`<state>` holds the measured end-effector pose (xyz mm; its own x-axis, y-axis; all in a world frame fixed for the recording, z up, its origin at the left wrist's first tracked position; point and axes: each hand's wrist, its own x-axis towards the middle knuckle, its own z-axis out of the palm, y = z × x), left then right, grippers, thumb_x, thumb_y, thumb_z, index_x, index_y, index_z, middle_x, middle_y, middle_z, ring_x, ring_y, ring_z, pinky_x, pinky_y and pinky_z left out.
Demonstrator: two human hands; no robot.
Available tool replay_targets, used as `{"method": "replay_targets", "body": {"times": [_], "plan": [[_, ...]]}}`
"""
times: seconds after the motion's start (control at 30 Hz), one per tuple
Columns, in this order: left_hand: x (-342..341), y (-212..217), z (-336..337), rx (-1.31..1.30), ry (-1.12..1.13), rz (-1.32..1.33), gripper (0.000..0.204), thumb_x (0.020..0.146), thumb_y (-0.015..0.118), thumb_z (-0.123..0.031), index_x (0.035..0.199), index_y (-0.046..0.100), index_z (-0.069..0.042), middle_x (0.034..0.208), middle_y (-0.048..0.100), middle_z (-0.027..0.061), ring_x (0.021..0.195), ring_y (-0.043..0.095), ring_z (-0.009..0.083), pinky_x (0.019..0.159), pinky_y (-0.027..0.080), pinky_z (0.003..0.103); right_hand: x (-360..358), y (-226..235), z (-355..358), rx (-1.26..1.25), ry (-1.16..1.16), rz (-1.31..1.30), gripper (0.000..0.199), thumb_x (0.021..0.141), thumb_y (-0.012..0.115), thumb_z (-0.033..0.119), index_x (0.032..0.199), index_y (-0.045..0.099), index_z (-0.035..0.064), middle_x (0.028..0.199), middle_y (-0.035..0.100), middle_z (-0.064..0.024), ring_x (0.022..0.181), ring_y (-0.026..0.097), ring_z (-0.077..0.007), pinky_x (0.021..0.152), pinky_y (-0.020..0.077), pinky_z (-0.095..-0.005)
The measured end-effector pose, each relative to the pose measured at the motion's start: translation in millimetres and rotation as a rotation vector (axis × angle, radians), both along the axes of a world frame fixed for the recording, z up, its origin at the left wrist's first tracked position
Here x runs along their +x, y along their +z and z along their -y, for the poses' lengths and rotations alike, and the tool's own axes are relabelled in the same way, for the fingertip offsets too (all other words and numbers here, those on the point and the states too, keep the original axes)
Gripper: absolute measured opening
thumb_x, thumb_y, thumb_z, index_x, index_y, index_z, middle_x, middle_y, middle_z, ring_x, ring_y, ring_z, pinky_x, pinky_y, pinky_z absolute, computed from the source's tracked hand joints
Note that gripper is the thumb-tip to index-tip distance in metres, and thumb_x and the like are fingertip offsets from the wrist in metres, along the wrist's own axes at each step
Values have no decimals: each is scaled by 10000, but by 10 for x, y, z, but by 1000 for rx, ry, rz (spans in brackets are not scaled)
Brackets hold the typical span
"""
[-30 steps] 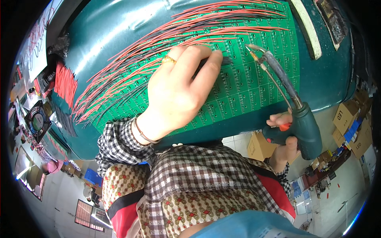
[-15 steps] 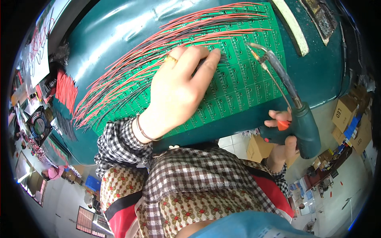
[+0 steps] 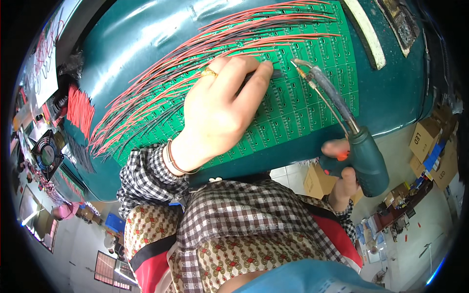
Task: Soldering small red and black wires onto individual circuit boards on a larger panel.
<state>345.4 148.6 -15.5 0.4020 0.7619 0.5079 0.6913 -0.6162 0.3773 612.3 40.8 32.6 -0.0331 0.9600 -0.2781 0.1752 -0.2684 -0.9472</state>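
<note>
As the left hand (image 3: 215,115) is arching palm-down over the green circuit-board panel (image 3: 305,115), pinching black wires (image 3: 277,74), the right hand (image 3: 346,184) is gripping a soldering gun (image 3: 370,161), its tip slanting over the panel. The gun's handle (dark green) is partly covering the right hand; the left is hiding most of the pinched wires.

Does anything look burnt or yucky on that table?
Yes: the flat slab at the picture's upper right looks dark and crusty, maybe scorched, unlike the smooth green table around it.
</note>
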Motion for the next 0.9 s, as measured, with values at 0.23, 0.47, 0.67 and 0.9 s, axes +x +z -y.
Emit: {"method": "replay_targets", "body": {"times": [0.23, 0.47, 0.67, 0.9], "plan": [[-13, -10, -7, -34, 1, 23, 325, 677, 695, 2, 1002, 695, 1, 911, 618, 84, 746, 593, 213, 631, 502, 299, -69, -1, -6, -14, -7, 17, 631, 877, 658, 517, 1051, 565, -82, 951, 612, -170, 905, 635, -282, 796, 547, -385], [-32, -30, -6, -6, -17, 6, 322, 680, 661, -50, 994, 679, 18, 919, 592, 99, 749, 582, 215, 629, 503, 289, -106, -31, -12, 19, 3, 27, 590, 879, 662, 476, 1053, 559, -79, 931, 605, -153, 890, 630, -286, 797, 537, -400], [-47, -39, -4, -5, -8, 4, 328, 679, 661, -47, 1000, 679, 17, 925, 594, 94, 747, 578, 209, 615, 498, 286, -134, -31, -25, 28, 2, 32, 581, 879, 664, 460, 1052, 558, -84, 926, 603, -155, 879, 627, -290, 792, 536, -403], [-59, -43, -7, -12, -15, 3, 330, 679, 663, -48, 1002, 682, 15, 928, 596, 92, 749, 575, 207, 614, 494, 282, -153, -71, 2, 20, -37, -1, 596, 868, 686, 471, 1047, 556, -83, 924, 598, -154, 871, 623, -279, 825, 540, -420]]}}
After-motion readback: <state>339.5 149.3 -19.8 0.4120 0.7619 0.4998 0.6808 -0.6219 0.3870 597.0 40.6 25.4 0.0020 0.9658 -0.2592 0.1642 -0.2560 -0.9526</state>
